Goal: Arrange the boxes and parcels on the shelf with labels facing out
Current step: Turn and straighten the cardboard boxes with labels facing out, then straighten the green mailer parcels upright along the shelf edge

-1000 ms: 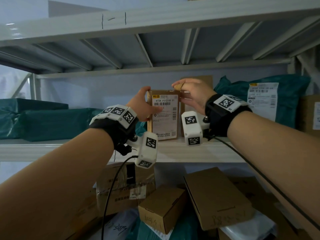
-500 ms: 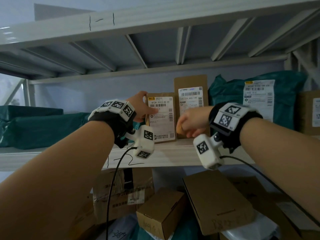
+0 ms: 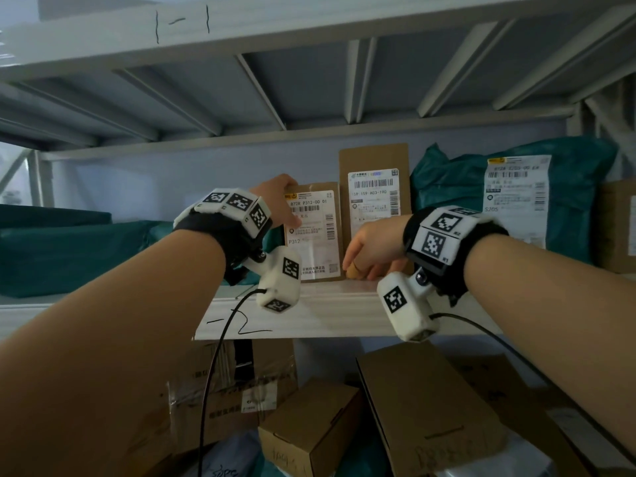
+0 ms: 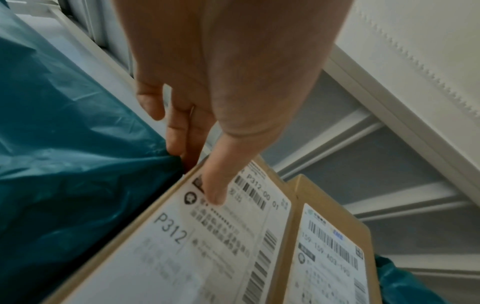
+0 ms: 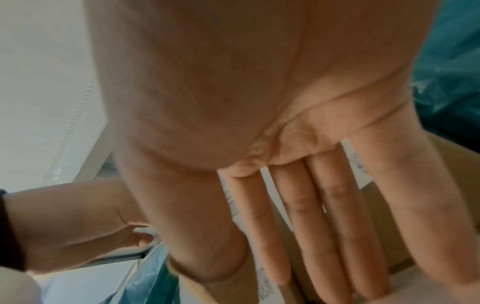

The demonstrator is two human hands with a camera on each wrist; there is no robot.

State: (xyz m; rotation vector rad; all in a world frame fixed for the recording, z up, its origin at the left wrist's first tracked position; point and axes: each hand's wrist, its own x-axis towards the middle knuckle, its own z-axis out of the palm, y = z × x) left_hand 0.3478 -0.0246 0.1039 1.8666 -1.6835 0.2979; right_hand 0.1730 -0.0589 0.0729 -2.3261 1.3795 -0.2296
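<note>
A small brown box (image 3: 313, 242) stands upright on the white shelf (image 3: 330, 311), its white P312 label (image 4: 207, 246) facing out. My left hand (image 3: 275, 201) grips its upper left edge, thumb (image 4: 215, 185) on the label and fingers behind the box beside a teal parcel (image 4: 64, 164). A taller brown box (image 3: 373, 160) stands just behind and to the right, label also facing out. My right hand (image 3: 371, 246) rests with straight fingers (image 5: 311, 205) against the lower front of these boxes.
A large teal parcel (image 3: 447, 187) with a white label stands right of the boxes. More teal parcels (image 3: 69, 249) lie on the shelf's left. Below the shelf are several cardboard boxes (image 3: 309, 425). The upper shelf's ribs (image 3: 261, 87) hang close overhead.
My right hand came down from the small box's top to the lower front of the boxes, uncovering the taller box's label. The left hand kept its grip.
</note>
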